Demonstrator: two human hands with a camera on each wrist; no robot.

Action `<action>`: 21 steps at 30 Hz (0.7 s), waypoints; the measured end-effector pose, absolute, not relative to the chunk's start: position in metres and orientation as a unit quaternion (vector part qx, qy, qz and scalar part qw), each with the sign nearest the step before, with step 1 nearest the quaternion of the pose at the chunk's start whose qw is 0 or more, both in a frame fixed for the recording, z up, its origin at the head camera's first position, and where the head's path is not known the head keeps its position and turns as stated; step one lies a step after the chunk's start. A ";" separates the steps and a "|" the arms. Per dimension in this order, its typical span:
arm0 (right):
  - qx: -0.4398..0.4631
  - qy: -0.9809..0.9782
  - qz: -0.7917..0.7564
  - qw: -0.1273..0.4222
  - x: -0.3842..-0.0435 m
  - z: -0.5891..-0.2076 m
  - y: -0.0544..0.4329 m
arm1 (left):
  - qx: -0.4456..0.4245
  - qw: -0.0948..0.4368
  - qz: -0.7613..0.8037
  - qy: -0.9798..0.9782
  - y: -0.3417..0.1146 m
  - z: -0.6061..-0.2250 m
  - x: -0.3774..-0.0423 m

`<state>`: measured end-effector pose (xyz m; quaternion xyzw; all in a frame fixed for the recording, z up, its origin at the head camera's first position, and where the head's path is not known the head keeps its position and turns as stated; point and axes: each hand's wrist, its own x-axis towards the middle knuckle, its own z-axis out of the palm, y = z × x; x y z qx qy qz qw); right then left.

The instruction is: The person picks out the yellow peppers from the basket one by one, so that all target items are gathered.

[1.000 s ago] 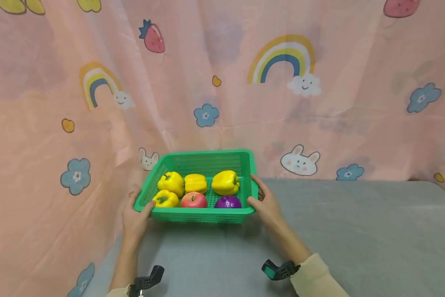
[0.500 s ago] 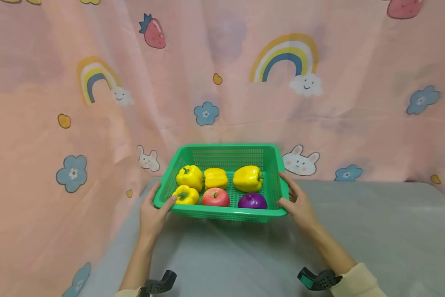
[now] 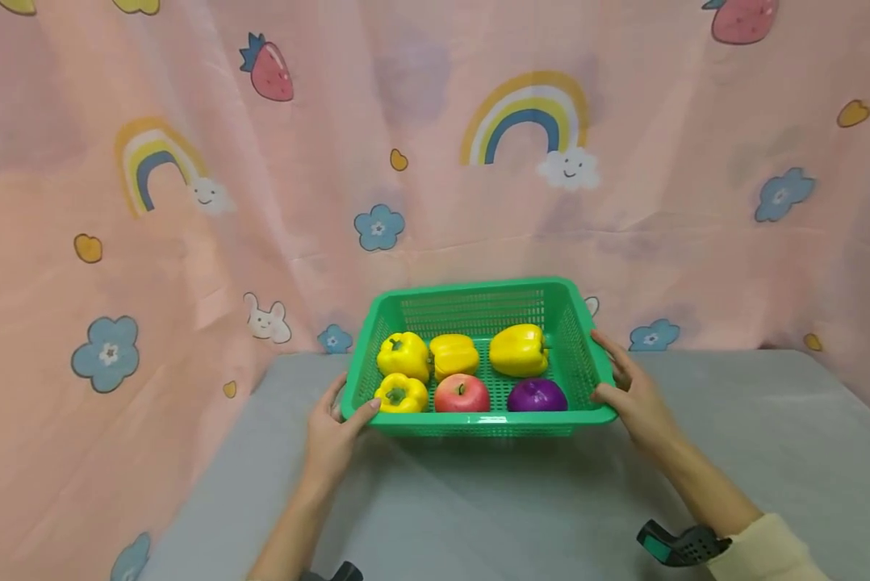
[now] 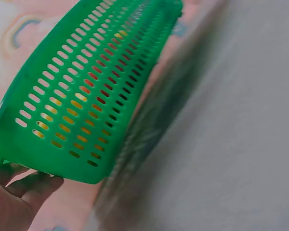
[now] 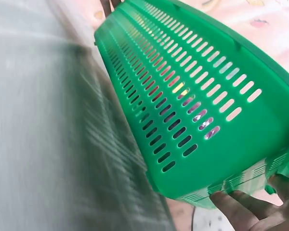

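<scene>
A green plastic basket with slotted walls is held up off the table between both hands. My left hand grips its left end, thumb over the rim; in the left wrist view the fingers reach under that end. At the right end my right hand grips the rim, its fingers against the end wall in the right wrist view. Several yellow bell peppers lie inside, with a red apple and a round purple vegetable along the near side.
A grey-covered table extends below the basket and off to the right. Behind it hangs a pink curtain printed with rainbows, flowers and rabbits, close to the basket's far side.
Both hands have carried the basket to the right across the view. Its contents keep roughly their places inside. The head view has also shifted slightly.
</scene>
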<state>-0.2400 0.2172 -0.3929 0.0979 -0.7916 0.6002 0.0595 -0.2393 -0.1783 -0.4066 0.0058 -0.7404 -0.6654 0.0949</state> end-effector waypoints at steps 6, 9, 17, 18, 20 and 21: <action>0.097 -0.777 0.617 0.074 -0.239 -0.407 0.250 | -0.003 0.081 -0.677 -0.731 -0.149 -0.410 -0.241; 0.100 -0.761 0.637 0.078 -0.241 -0.414 0.266 | -0.012 0.079 -0.682 -0.727 -0.137 -0.410 -0.245; 0.133 -0.723 0.674 0.071 -0.247 -0.423 0.299 | -0.035 0.070 -0.695 -0.714 -0.110 -0.414 -0.255; 0.133 -0.723 0.674 0.072 -0.247 -0.425 0.302 | -0.036 0.067 -0.700 -0.710 -0.108 -0.415 -0.254; 0.137 -0.720 0.676 0.074 -0.247 -0.428 0.306 | -0.035 0.063 -0.705 -0.706 -0.105 -0.418 -0.254; 0.139 -0.720 0.676 0.075 -0.247 -0.431 0.308 | -0.034 0.060 -0.708 -0.703 -0.104 -0.419 -0.253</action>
